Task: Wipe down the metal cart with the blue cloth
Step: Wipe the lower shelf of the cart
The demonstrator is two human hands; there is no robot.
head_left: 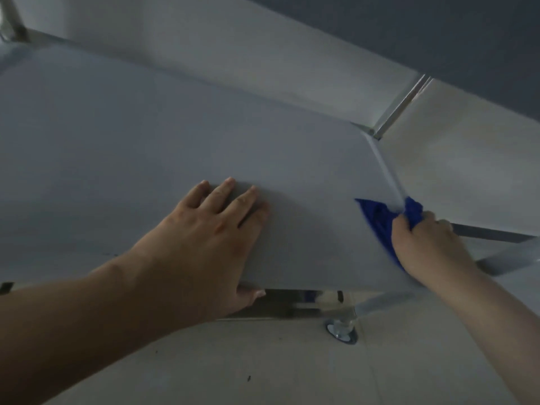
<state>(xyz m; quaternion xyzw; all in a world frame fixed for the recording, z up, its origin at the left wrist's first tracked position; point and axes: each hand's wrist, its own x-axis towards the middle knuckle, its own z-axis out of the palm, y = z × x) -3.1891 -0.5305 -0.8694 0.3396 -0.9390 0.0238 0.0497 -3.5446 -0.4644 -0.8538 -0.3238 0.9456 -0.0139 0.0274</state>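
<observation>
Nearest: pale tiled floor [263, 369] and a steel caster [342, 330]. Left hand [210, 229] lies flat, fingers straight, on the grey flat-topped metal cart [146, 141], thumb over the near rim, likely bracing it against rolling. Right hand [429, 244] clenches the bunched blue cloth [380, 223] at the top's right edge. The cloth spills ahead of the fingers, over the rim. Shiny corner post [400, 109] beyond.
</observation>
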